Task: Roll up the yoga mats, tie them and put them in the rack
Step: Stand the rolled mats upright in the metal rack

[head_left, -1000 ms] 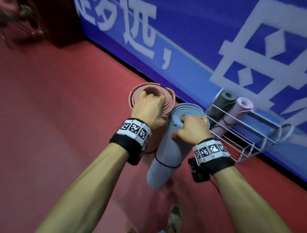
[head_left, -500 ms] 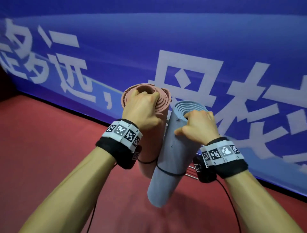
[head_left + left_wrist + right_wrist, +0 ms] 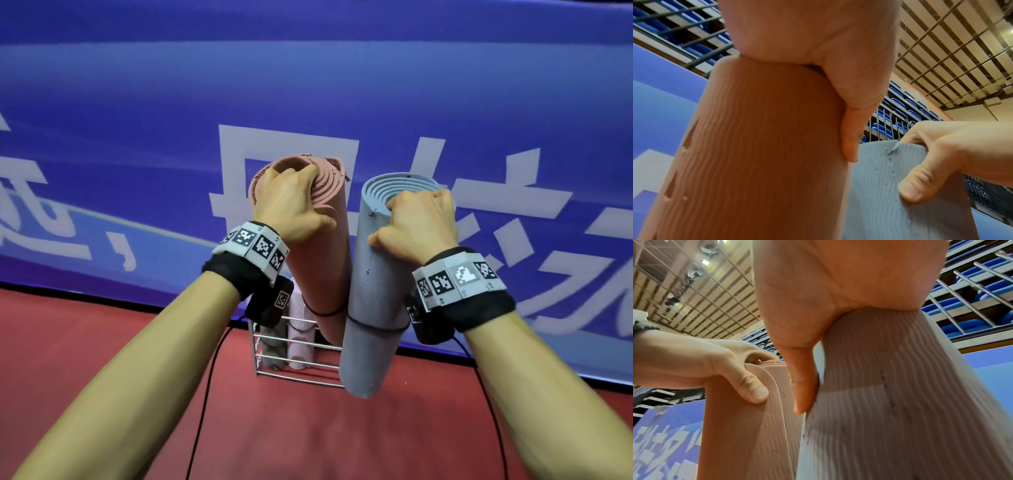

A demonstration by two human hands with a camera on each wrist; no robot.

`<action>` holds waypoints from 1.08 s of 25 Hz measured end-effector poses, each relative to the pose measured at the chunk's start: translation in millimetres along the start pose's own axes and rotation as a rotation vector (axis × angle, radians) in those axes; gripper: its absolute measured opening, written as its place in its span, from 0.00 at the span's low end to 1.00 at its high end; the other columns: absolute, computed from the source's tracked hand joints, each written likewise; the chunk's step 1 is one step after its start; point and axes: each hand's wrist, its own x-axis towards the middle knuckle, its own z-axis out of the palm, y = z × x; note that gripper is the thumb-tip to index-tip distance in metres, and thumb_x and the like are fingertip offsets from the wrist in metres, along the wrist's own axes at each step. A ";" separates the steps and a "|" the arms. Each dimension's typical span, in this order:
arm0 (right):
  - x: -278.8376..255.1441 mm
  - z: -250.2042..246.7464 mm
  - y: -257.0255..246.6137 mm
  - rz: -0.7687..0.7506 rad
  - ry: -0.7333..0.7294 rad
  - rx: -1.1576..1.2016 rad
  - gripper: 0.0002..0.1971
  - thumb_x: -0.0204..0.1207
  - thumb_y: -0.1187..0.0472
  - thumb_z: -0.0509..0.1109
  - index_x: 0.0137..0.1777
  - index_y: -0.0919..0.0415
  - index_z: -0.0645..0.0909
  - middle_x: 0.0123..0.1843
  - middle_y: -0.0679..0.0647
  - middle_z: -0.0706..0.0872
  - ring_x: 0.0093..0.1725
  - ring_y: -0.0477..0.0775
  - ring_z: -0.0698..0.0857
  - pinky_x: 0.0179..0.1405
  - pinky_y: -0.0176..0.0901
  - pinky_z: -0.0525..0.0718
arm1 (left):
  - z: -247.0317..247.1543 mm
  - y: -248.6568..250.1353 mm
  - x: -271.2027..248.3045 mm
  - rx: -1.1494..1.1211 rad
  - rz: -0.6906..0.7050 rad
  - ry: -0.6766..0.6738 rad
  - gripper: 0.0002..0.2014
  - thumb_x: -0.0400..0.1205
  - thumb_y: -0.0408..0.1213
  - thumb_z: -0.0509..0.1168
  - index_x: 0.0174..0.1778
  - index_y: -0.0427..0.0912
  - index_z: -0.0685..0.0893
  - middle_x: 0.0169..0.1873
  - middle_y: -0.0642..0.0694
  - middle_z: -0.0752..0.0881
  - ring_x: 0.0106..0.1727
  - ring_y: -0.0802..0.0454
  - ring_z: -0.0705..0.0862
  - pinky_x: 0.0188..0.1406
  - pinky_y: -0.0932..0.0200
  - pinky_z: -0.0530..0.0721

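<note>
- The left hand (image 3: 291,205) has its grip closed on the top end of the pink mat (image 3: 318,267): the fingers hook into the spiral of the roll and the thumb presses on the outside.
- The right hand (image 3: 419,226) grips the top end of the blue-grey mat (image 3: 373,308) in the same way.
- Two rolled mats are held, one in each hand, both near upright and close side by side above the red floor (image 3: 308,438); whether they touch each other I cannot tell.
- Each held mat has one thin dark tie (image 3: 325,313) around its middle.
- Below them one wire rack (image 3: 298,356) stands against the blue banner (image 3: 308,85). It already holds two mats: one grey mat (image 3: 272,353) and one pale pink mat (image 3: 299,349).
- Only the head view shows the rack, the ties and the spiral ends.
- The left wrist view shows the left thumb (image 3: 851,138) flat on the ribbed pink surface, and some small dents in it.
- The right wrist view shows the right thumb (image 3: 804,386) on the ribbed blue-grey surface.
- Both wrist views show rows of blue seats (image 3: 972,293) and the ceiling, which the head view does not.
</note>
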 end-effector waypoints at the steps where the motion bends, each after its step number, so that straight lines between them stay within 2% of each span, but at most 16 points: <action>1: 12.9 4.3 7.0 0.027 0.009 -0.010 0.16 0.66 0.51 0.75 0.28 0.56 0.72 0.28 0.50 0.76 0.38 0.57 0.75 0.57 0.51 0.64 | 13.0 -2.0 16.9 -0.017 0.003 -0.005 0.32 0.62 0.59 0.80 0.54 0.43 0.79 0.48 0.43 0.84 0.54 0.40 0.77 0.64 0.50 0.68; 4: 53.3 17.3 21.7 0.070 0.041 -0.048 0.15 0.65 0.52 0.75 0.27 0.55 0.72 0.28 0.50 0.76 0.38 0.57 0.75 0.59 0.52 0.65 | 50.0 -9.4 60.2 -0.049 0.006 -0.019 0.34 0.62 0.59 0.80 0.57 0.43 0.79 0.51 0.42 0.84 0.59 0.37 0.78 0.66 0.48 0.68; 9: 132.3 54.1 30.3 0.094 0.026 -0.075 0.17 0.65 0.52 0.76 0.27 0.55 0.70 0.27 0.49 0.74 0.37 0.56 0.74 0.60 0.52 0.66 | 103.6 -39.2 139.6 -0.072 0.007 -0.078 0.36 0.63 0.59 0.80 0.61 0.42 0.79 0.51 0.41 0.85 0.59 0.37 0.78 0.66 0.48 0.70; 13: 180.5 82.2 32.1 0.099 0.003 -0.080 0.18 0.65 0.52 0.76 0.27 0.55 0.69 0.27 0.49 0.73 0.36 0.56 0.74 0.55 0.51 0.64 | 136.0 -69.5 187.1 -0.042 0.035 -0.134 0.32 0.65 0.58 0.79 0.56 0.43 0.78 0.46 0.43 0.85 0.55 0.40 0.79 0.64 0.49 0.70; 17: 218.5 104.4 30.0 0.089 -0.024 -0.083 0.18 0.65 0.54 0.75 0.27 0.57 0.68 0.27 0.50 0.73 0.37 0.59 0.78 0.50 0.48 0.62 | 166.4 -98.6 214.8 -0.035 0.012 -0.176 0.27 0.65 0.57 0.79 0.45 0.46 0.72 0.37 0.48 0.79 0.48 0.41 0.78 0.55 0.51 0.69; 20: 238.3 119.9 29.6 0.074 -0.044 -0.098 0.17 0.65 0.54 0.75 0.27 0.57 0.68 0.27 0.51 0.74 0.36 0.58 0.77 0.50 0.48 0.62 | 191.3 -111.9 223.2 -0.033 0.007 -0.209 0.26 0.65 0.57 0.79 0.43 0.46 0.72 0.35 0.49 0.78 0.45 0.43 0.75 0.51 0.53 0.66; 23: 250.9 137.9 26.6 0.023 -0.071 -0.130 0.17 0.65 0.55 0.74 0.27 0.57 0.67 0.26 0.51 0.73 0.35 0.59 0.77 0.49 0.48 0.64 | 220.2 -124.4 227.4 -0.038 -0.026 -0.251 0.27 0.64 0.57 0.79 0.44 0.47 0.71 0.38 0.47 0.77 0.47 0.42 0.74 0.52 0.51 0.68; 27: 272.5 148.9 34.8 0.002 -0.072 -0.137 0.18 0.64 0.55 0.74 0.27 0.57 0.66 0.26 0.52 0.73 0.35 0.60 0.78 0.49 0.50 0.66 | 261.7 -139.1 226.5 -0.019 -0.093 -0.321 0.26 0.67 0.55 0.78 0.46 0.48 0.70 0.41 0.47 0.74 0.50 0.42 0.72 0.61 0.48 0.70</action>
